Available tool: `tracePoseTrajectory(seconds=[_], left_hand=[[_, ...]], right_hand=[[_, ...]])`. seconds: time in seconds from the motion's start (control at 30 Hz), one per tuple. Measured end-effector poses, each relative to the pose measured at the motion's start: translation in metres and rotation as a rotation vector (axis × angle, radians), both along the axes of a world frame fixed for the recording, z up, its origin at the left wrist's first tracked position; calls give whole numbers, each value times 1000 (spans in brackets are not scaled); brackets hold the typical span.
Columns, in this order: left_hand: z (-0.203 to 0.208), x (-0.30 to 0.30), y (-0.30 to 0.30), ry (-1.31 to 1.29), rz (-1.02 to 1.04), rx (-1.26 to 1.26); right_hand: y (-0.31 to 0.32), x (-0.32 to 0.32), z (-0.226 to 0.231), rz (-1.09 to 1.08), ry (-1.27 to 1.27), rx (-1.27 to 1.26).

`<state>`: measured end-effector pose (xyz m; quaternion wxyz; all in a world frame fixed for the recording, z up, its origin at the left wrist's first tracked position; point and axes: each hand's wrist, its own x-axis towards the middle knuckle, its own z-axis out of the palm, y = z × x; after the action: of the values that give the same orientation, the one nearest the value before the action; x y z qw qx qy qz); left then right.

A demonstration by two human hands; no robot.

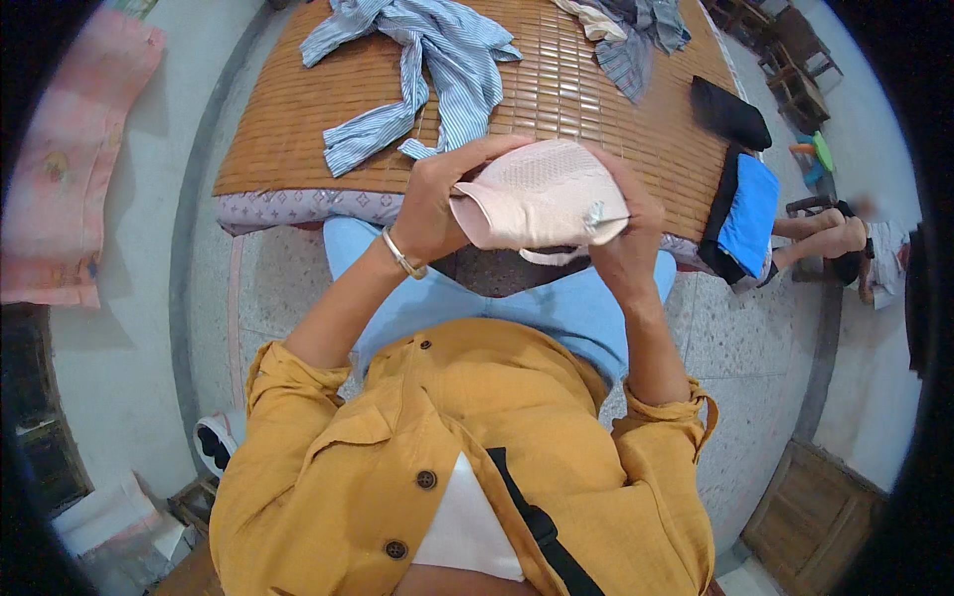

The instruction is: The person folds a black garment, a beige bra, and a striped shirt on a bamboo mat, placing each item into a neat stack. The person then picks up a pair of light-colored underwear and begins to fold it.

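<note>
Above my lap, at the near edge of a bed, I hold a pale pink cup-shaped garment. Its fabric is textured, with a small ornament on the right side and a thin strap hanging below; I cannot tell its exact kind. My left hand grips its left end, thumb along the top. My right hand is closed around the right end, its fingers partly hidden behind the cloth. Beyond my hands, a blue-and-white striped shirt lies spread with its sleeves toward me.
The bed has a brown slatted mat. Grey clothes, a folded black piece and a blue-and-black folded garment lie on its right. Another person's legs show at far right, near wooden chairs. A shoe is at left.
</note>
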<state>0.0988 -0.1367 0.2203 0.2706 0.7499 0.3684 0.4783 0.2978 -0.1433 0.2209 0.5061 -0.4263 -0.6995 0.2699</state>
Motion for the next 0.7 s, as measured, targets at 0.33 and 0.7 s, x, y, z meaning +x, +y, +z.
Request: tracePoseTrajectory(seconds=[0.33,0.7], left_hand=[[-20,-23,9,-212,-41,-515],[-43,-31,20,-1196,-252,-902]], right_hand=[[21,-5,-27,374,392,-605],[-6,-23,-67,788,145,-1087]])
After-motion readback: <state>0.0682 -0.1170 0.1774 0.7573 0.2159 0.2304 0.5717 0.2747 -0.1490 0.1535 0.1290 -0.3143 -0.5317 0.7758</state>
